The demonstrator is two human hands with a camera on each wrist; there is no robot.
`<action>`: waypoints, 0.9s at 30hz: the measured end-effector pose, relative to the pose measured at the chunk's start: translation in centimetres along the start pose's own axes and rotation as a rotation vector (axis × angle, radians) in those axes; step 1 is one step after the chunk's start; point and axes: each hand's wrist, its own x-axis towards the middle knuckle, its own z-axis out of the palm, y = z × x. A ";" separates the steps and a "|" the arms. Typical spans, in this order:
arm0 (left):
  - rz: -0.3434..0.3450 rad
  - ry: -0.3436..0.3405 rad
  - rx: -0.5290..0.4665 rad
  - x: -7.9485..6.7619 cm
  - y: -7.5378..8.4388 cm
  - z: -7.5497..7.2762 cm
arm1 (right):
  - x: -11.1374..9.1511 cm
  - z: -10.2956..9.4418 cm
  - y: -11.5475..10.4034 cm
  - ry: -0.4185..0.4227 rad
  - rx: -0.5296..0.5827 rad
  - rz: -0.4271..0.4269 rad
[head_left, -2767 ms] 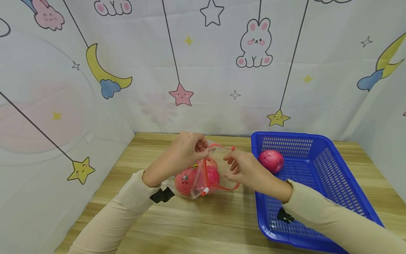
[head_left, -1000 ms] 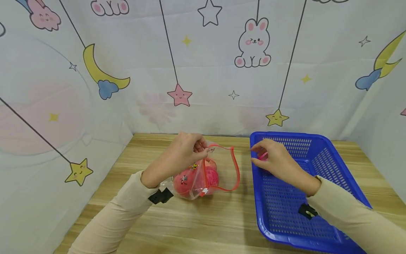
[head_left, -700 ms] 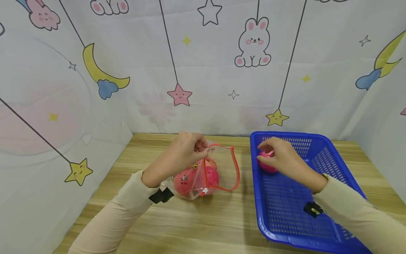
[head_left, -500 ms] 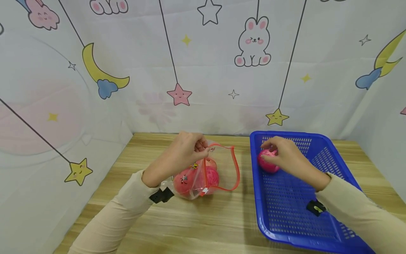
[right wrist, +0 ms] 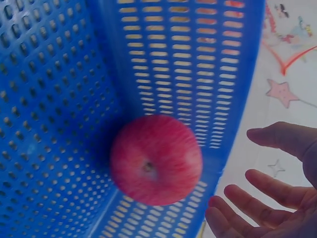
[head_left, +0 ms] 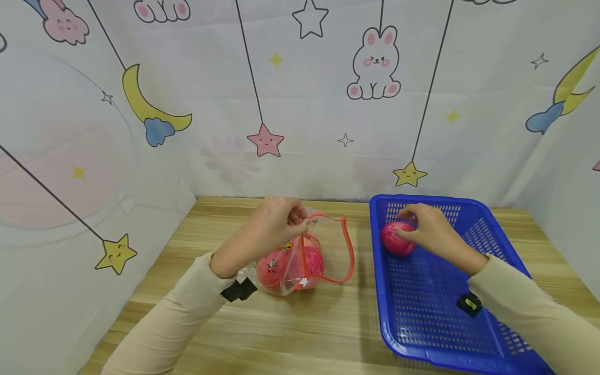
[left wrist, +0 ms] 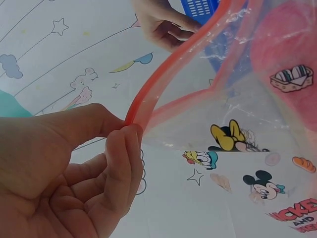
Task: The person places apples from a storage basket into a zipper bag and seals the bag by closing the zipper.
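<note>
My left hand [head_left: 281, 216] pinches the red zip edge of a clear plastic bag [left wrist: 198, 119] printed with cartoon figures. Inside the bag, red apples [head_left: 274, 268] lie on the table, and its mouth gapes towards the right. One red apple [right wrist: 156, 159] sits in the far left corner of a blue basket [head_left: 386, 312], stem side visible in the right wrist view. Over that apple hovers my right hand [head_left: 428, 229], thumb and fingers spread. In the right wrist view a gap shows between the fingertips and the apple.
The perforated basket stands on the right of the wooden table [head_left: 300, 333], its raised left wall [head_left: 378, 281] between bag and apple. A white printed curtain [head_left: 319, 104] encloses the back and sides.
My right hand has left the bag's mouth and moved right, over the basket's apple, then drifted slightly further right, uncovering more of it. The left hand keeps its pinch on the bag.
</note>
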 end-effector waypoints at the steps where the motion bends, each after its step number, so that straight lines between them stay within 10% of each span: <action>1: 0.003 0.002 0.001 0.0 0.0 0.0 | 0.1 0.1 0.2 -0.002 -0.001 0.007; 27: 0.022 0.023 -0.006 0.0 -0.5 0.2 | 0.7 2.7 2.5 -0.052 -0.043 0.050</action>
